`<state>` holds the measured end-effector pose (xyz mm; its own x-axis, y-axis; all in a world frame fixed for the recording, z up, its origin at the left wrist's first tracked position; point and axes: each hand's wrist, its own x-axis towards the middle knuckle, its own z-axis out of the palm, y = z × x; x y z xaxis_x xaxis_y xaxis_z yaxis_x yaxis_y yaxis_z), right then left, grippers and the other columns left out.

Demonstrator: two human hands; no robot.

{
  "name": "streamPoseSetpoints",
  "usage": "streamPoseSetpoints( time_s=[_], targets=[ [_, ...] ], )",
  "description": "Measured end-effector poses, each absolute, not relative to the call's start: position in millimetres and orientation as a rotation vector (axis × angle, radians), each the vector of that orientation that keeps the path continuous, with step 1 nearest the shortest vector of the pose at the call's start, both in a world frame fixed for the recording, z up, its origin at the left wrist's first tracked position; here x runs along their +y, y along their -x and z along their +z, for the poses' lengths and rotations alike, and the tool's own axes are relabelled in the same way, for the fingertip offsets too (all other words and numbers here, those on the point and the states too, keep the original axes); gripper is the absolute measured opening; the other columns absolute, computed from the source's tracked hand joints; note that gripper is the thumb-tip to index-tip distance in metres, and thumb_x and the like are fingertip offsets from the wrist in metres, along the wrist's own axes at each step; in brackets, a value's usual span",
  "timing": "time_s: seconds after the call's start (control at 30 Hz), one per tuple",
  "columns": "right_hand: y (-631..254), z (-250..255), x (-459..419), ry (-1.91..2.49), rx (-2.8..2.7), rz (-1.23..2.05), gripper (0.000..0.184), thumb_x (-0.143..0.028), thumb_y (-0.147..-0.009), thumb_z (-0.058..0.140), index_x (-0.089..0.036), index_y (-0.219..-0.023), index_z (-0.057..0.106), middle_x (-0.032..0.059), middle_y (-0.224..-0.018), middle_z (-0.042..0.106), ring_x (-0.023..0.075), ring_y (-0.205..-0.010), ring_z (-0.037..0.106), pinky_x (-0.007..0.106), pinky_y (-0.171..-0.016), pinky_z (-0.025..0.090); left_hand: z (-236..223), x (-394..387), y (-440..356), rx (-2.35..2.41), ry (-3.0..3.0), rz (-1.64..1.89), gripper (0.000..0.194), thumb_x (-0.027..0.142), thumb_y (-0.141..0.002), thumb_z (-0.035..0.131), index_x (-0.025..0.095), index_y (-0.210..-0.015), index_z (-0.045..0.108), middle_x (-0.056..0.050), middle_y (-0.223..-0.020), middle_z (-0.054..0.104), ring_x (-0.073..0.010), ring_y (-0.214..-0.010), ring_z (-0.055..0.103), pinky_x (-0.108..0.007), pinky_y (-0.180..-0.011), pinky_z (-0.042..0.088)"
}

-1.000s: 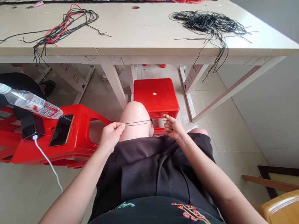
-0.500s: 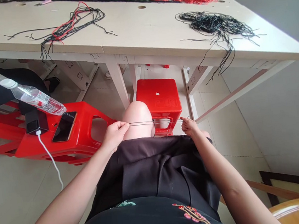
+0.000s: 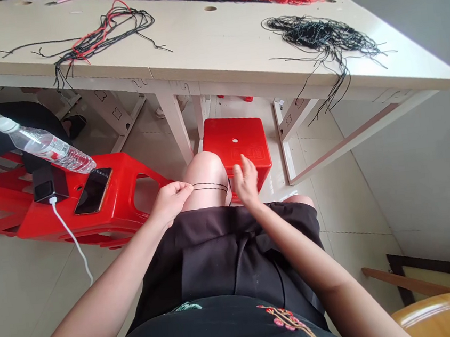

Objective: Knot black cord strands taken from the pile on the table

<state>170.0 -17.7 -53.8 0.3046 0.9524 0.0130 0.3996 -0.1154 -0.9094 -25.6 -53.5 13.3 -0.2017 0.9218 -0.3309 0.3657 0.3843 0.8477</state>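
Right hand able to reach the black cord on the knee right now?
Probably yes. The right hand is open and empty, close beside the knee, with nothing visible between it and the black cord. The left hand pinches the cord on the knee's other side, so it leaves the way free.

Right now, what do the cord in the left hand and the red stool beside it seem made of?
The thin black cord looks like synthetic thread, though too fine to be sure. The red stool looks like moulded plastic: glossy sheen, rounded one-piece form.
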Motion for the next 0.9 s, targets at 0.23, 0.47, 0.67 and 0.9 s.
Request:
streamPoseSetpoints(
  time_s=[0.23, 0.47, 0.67, 0.9],
  targets=[
    [-102, -36, -26, 1.664, -1.518, 0.708, 0.061, -0.055, -0.090, 0.028, -0.029, -0.145, 0.021, 0.0111, -0.155, 0.013, 0.0328, -0.143, 0.005, 0.069, -0.104, 0.011, 19, -52, 17, 1.740, -1.160, 0.804, 0.017, 0.034, -0.066, 0.063, 0.018, -0.067, 0.065, 0.003, -0.057, 0.058, -0.0093, -0.051, 0.043, -0.021, -0.050, 0.035],
    [-106, -22, -2, 1.738, -1.375, 0.772, 0.060, -0.056, -0.091, 0.022, -0.031, -0.146, 0.019, 0.0111, -0.155, 0.012, 0.0336, -0.143, 0.004, 0.070, -0.103, 0.007, 20, -35, 14, 1.742, -1.149, 0.844, 0.015, 0.032, -0.063, 0.063, 0.017, -0.064, 0.064, 0.002, -0.056, 0.057, -0.0102, -0.052, 0.044, -0.023, -0.051, 0.035],
    [-103, -22, 13, 1.748, -1.382, 0.731, 0.061, -0.061, -0.090, 0.020, -0.035, -0.145, 0.021, 0.0075, -0.155, 0.015, 0.0325, -0.143, 0.004, 0.071, -0.102, 0.006, 22, -26, 17, 1.724, -1.105, 0.823, 0.012, 0.028, -0.062, 0.062, 0.017, -0.061, 0.061, 0.003, -0.055, 0.053, -0.0087, -0.051, 0.040, -0.022, -0.048, 0.030],
    [-107, -16, 29, 1.764, -1.376, 0.756, 0.064, -0.063, -0.089, 0.019, -0.033, -0.144, 0.023, 0.0080, -0.154, 0.020, 0.0313, -0.143, 0.003, 0.072, -0.102, 0.003, 25, -23, 16, 1.691, -1.109, 0.800, 0.011, 0.027, -0.061, 0.063, 0.017, -0.062, 0.061, 0.003, -0.055, 0.052, -0.0085, -0.051, 0.040, -0.021, -0.047, 0.029]
  ],
)
